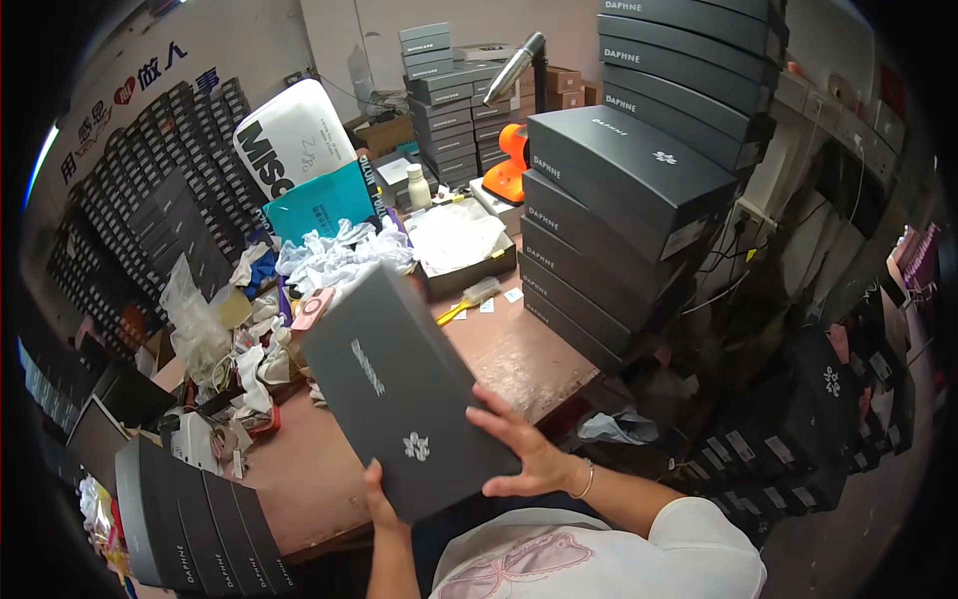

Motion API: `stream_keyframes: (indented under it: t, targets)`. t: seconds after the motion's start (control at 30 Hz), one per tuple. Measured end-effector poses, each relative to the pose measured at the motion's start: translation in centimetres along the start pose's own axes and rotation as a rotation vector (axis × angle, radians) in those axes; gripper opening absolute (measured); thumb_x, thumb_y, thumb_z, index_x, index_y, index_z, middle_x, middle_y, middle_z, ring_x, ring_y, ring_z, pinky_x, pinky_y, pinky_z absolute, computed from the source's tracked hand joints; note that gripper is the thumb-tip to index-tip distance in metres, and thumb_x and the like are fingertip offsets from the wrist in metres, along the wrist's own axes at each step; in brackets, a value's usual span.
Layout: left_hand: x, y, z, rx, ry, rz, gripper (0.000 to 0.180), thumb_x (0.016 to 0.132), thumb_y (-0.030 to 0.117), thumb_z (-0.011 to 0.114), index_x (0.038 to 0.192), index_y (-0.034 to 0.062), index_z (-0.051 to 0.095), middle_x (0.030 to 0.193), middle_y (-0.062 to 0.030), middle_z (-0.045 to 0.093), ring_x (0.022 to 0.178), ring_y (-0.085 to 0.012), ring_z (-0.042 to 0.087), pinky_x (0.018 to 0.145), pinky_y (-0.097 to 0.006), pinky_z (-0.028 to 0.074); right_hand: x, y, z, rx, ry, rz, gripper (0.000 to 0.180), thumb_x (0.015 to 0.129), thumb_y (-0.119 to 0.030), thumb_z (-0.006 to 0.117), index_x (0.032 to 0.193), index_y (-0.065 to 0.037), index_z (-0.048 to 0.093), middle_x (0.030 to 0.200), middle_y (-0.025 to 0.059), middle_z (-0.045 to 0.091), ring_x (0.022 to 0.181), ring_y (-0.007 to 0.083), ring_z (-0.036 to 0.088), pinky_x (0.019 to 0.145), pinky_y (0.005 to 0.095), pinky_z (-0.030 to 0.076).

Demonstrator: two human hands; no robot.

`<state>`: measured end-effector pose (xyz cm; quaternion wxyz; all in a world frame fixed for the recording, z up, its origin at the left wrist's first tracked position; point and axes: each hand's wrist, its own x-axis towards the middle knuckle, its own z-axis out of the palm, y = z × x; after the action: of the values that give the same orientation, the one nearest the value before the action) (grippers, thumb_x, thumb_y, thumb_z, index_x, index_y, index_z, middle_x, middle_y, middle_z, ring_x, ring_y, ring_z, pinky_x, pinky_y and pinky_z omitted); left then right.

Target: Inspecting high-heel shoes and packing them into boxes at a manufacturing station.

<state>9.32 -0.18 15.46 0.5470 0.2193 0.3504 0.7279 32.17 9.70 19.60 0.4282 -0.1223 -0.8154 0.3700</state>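
Note:
A dark grey shoe box with a pale flower mark on its lid is held up tilted in front of me, over the table's near edge. At its lower left side is my left hand, thumb along the edge, the other fingers hidden behind the box. My right hand grips the right side, fingers spread over the lid's edge. The lid is on, so the inside cannot be seen. To the right, a stack of similar shoe boxes stands on the table.
On the pink table lies a yellow-handled brush. Crumpled white paper, a teal packet and a white bottle crowd the back left. More boxes stand at the lower left. An orange device stands behind the stack.

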Motion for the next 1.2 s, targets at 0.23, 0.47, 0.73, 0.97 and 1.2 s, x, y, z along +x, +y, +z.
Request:
stream_keyframes:
  t: [0.23, 0.47, 0.73, 0.97, 1.2]
  targets:
    - [10.7, 8.1, 26.5, 0.283, -0.538, 0.115, 0.065, 0.102, 0.052, 0.046, 0.148, 0.0079, 0.038, 0.139, -0.0135, 0.052, 0.128, -0.0245, 0.051, 0.109, -0.039, 0.041, 9.8, -9.9, -22.8, -0.39, 0.692, -0.199, 0.037, 0.093, -0.018, 0.053, 0.124, 0.0, 0.063, 0.127, 0.0103, 0.063, 0.116, 0.0173, 0.056, 0.1, 0.03, 0.043]
    - [7.0, 8.8, 22.9, 0.887, -0.931, 0.687, 0.062, 0.093, 0.036, 0.068, 0.142, 0.0036, 0.048, 0.145, -0.025, 0.044, 0.139, -0.0353, 0.041, 0.111, -0.042, 0.035, 8.7, -6.7, -38.1, -0.549, 1.043, 0.112, 0.042, 0.102, -0.032, 0.054, 0.124, 0.003, 0.064, 0.129, 0.0111, 0.062, 0.124, 0.0186, 0.054, 0.107, 0.0305, 0.037]
    - [-8.6, 31.0, -11.0, 1.704, 1.276, 1.539, 0.051, 0.099, 0.018, 0.059, 0.142, -0.0038, 0.042, 0.152, -0.0241, 0.036, 0.14, -0.0351, 0.037, 0.116, -0.045, 0.027, -1.7, 3.2, -11.1, -0.104, 0.605, 0.432, 0.033, 0.103, -0.015, 0.05, 0.131, 0.001, 0.056, 0.124, 0.0121, 0.063, 0.102, 0.0158, 0.063, 0.088, 0.0292, 0.051]
    - [-26.1, 44.2, -35.8, 1.151, 1.359, 0.733, 0.062, 0.092, 0.041, 0.067, 0.137, 0.0014, 0.052, 0.127, -0.01, 0.061, 0.118, -0.0198, 0.056, 0.095, -0.034, 0.045, 7.8, 4.9, 11.7, 0.345, -0.503, 0.445, 0.044, 0.097, -0.011, 0.058, 0.139, -0.002, 0.048, 0.125, 0.0123, 0.059, 0.095, 0.0172, 0.064, 0.081, 0.0302, 0.052]
    - [-20.7, 35.8, -25.0, 0.94, 0.866, 0.342, 0.046, 0.093, 0.034, 0.063, 0.123, -0.0005, 0.063, 0.112, -0.0058, 0.067, 0.107, -0.015, 0.059, 0.092, -0.032, 0.047, 20.5, 1.9, 30.0, 0.889, -0.814, 0.568, 0.076, 0.1, -0.057, 0.045, 0.156, -0.01, 0.024, 0.157, 0.0165, 0.03, 0.138, 0.0338, 0.041, 0.106, 0.0479, 0.041]
